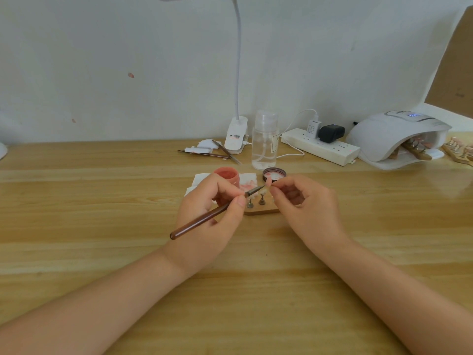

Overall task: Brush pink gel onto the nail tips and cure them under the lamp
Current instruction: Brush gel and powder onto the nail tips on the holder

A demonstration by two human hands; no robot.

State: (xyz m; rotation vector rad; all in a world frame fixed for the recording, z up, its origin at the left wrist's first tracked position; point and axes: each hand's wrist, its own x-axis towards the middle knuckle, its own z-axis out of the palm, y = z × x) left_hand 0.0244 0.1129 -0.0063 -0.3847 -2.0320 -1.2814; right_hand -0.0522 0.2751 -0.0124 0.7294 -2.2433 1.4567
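— What is around you?

— A white wall, and a wooden table [102, 201] in front of me.

— What are your hands doing?

— My left hand [207, 213] pinches a brown brush [204, 218]. My right hand [304, 201] pinches a little pink nail tip [268, 182] between thumb and finger. The brush end touches the tip.

— Where is the pink gel?

— The pink gel jar [227, 176] sits behind my left hand, mid table, its lid [274, 174] just beside it. A wooden stand [261, 209] lies under my fingers.

— And the lamp?

— The white curing lamp [394, 139] is at the far right edge, with nail tips inside.
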